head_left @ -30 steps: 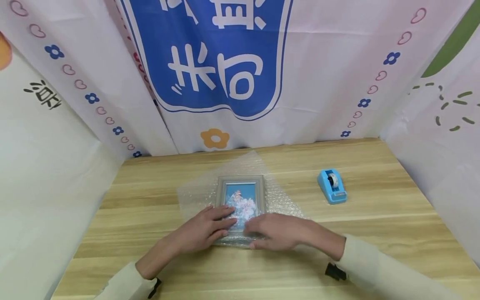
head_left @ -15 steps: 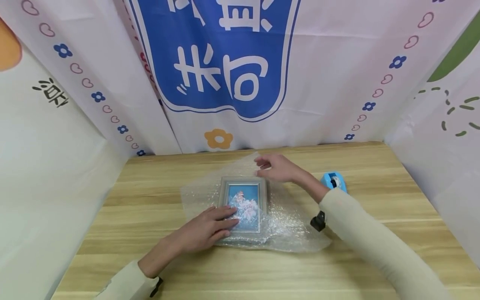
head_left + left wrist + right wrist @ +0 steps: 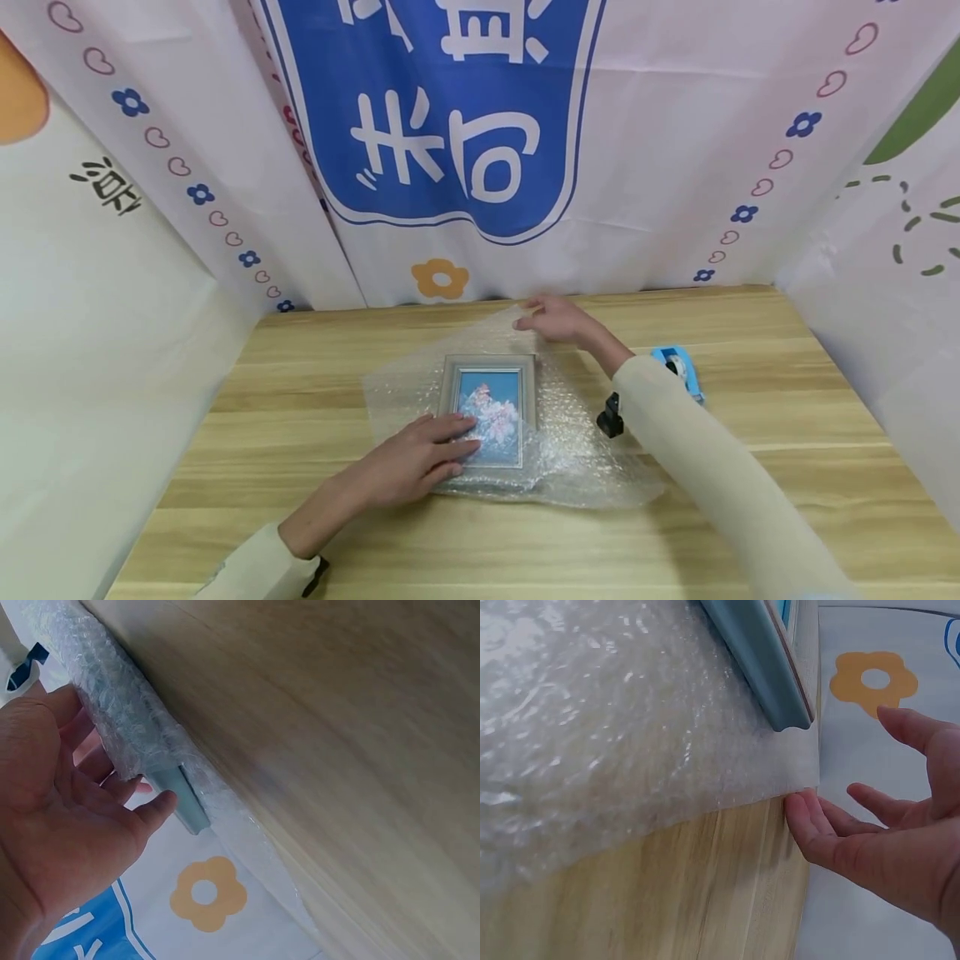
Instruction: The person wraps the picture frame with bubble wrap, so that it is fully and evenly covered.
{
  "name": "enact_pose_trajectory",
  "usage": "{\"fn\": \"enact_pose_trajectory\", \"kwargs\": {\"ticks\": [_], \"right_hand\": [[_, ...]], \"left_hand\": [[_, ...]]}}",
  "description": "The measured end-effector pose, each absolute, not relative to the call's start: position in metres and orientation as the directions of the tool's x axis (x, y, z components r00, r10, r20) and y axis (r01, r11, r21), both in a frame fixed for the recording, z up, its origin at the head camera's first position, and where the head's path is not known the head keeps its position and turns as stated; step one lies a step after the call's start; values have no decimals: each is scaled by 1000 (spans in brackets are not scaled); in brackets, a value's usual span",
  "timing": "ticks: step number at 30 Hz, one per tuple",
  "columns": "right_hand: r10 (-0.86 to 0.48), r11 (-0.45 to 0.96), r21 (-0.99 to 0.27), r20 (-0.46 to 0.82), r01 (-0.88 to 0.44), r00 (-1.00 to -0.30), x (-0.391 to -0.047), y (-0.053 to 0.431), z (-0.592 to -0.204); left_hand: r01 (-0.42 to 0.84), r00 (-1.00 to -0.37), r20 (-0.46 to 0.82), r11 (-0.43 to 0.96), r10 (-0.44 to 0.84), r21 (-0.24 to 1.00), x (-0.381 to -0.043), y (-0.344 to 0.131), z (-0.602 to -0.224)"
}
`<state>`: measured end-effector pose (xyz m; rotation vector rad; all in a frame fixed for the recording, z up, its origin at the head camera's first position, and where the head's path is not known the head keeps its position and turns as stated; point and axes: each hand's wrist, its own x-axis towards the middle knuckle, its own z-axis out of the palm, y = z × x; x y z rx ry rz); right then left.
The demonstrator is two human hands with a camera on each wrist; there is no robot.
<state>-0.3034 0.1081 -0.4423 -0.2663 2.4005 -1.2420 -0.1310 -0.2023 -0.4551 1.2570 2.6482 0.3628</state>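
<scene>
A picture frame (image 3: 527, 392) with a grey border and a blue floral picture lies on a sheet of bubble wrap (image 3: 577, 442). Some of the wrap is folded over its near end. My left hand (image 3: 408, 458) rests on the frame's left side and on the folded wrap, its fingers extended. In the left wrist view the thumb lies near the frame's edge. My right hand (image 3: 558, 318) is at the far corner of the sheet. The right wrist view shows its fingertips (image 3: 802, 806) touching the wrap's edge, the thumb apart and pinching nothing.
A blue tape dispenser (image 3: 678, 371) stands to the right, partly hidden by the right sleeve (image 3: 697, 450). The wooden table (image 3: 300, 358) meets a printed cloth backdrop (image 3: 637, 167) behind, with white cloth sides left and right.
My right hand has left the frame's near right corner and moved away to the wrap's far corner. The wrap's right flap now lies uncovered. My left hand stays on the frame.
</scene>
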Motion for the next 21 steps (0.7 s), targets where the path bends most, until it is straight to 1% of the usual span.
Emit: {"fn": "enact_pose_trajectory", "kwargs": {"ticks": [7, 11, 15, 18, 21], "right_hand": [[-281, 539, -832, -322, 129, -904, -310, 103, -444], [-247, 526, -839, -307, 139, -919, -313, 99, -446], [-266, 492, -867, -243, 86, -933, -312, 95, -444], [-315, 473, -881, -179, 9, -932, -309, 93, -441], [-378, 445, -894, -129, -58, -917, -304, 92, -437]], "left_hand": [[725, -625, -78, 614, 777, 312, -132, -203, -453], [722, -621, -86, 611, 779, 324, -133, -204, -452], [724, -614, -92, 606, 784, 330, -134, -203, -451], [730, -606, -87, 597, 790, 332, -135, -203, -450], [735, -601, -79, 589, 795, 337, -135, -205, -449]]}}
